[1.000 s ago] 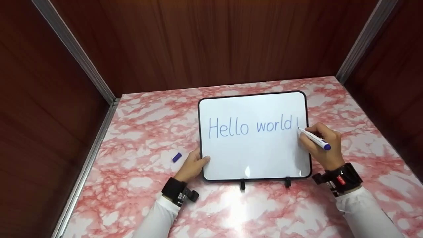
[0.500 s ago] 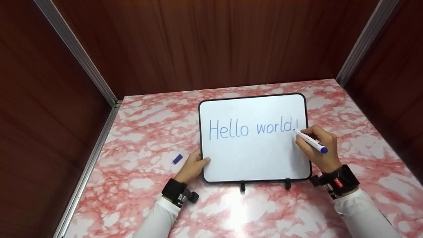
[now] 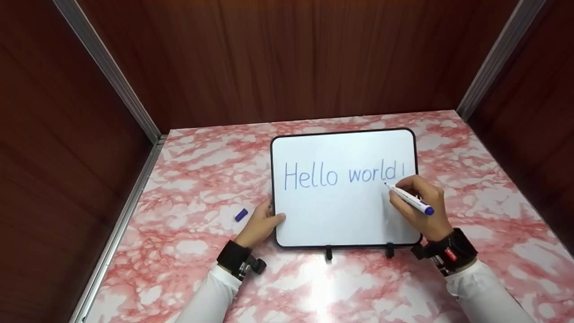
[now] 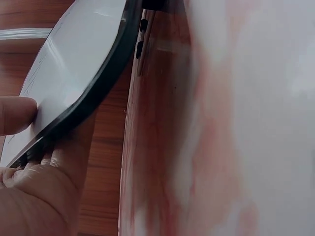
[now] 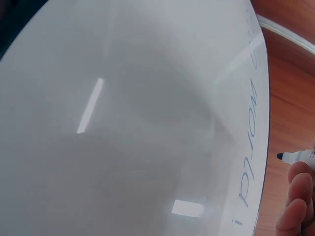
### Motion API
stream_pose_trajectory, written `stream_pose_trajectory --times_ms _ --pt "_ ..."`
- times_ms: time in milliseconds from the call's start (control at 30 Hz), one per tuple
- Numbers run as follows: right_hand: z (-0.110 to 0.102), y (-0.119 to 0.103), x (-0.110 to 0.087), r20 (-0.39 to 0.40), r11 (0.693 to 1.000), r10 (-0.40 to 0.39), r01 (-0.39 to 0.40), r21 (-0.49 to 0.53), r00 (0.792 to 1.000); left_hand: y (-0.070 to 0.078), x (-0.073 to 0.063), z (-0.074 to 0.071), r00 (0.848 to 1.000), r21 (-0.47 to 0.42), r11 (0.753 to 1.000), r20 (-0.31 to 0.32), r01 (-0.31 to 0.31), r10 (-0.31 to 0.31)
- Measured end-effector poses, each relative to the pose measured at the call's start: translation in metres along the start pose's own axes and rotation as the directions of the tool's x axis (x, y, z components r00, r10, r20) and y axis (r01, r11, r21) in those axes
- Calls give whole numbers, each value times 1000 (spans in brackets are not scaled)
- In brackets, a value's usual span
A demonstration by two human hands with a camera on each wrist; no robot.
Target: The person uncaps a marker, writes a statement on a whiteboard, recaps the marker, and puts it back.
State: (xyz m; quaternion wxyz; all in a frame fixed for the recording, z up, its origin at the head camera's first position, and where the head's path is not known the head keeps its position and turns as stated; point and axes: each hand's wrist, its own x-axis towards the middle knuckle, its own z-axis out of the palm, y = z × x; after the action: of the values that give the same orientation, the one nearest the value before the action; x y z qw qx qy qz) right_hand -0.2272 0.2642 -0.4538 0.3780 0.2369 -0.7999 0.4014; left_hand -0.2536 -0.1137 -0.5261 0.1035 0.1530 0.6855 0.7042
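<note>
A black-framed whiteboard stands tilted back, with "Hello world!" in blue across its upper half. My left hand grips its lower left edge; in the left wrist view the thumb lies on the white face and the other fingers are behind it. My right hand pinches a white marker with a blue end, before the board's right side. The right wrist view shows the marker's dark tip standing off the writing surface. A blue marker cap lies on the table left of the board.
The table has a red and white marbled top. Two black feet, one of them the left foot, jut out under the board's lower edge. Dark red wood-look panels with metal corner strips enclose the back and sides.
My right hand has moved left and down with the marker, its tip leaving the exclamation mark and now appearing below "world". My left hand keeps its hold on the whiteboard.
</note>
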Motion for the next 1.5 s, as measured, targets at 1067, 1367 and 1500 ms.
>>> stream_pose_trajectory --times_ms 1067,1367,1500 --pt "17 -45 -7 207 970 -18 -33 239 978 35 -6 -72 953 854 432 -299 291 -51" --pt "20 -51 -9 261 949 -19 -66 310 965 26 -7 -72 951 878 381 -308 291 -15" --pt "22 -52 -9 278 934 -1 -98 344 960 23 -6 -74 956 889 369 -294 271 7"
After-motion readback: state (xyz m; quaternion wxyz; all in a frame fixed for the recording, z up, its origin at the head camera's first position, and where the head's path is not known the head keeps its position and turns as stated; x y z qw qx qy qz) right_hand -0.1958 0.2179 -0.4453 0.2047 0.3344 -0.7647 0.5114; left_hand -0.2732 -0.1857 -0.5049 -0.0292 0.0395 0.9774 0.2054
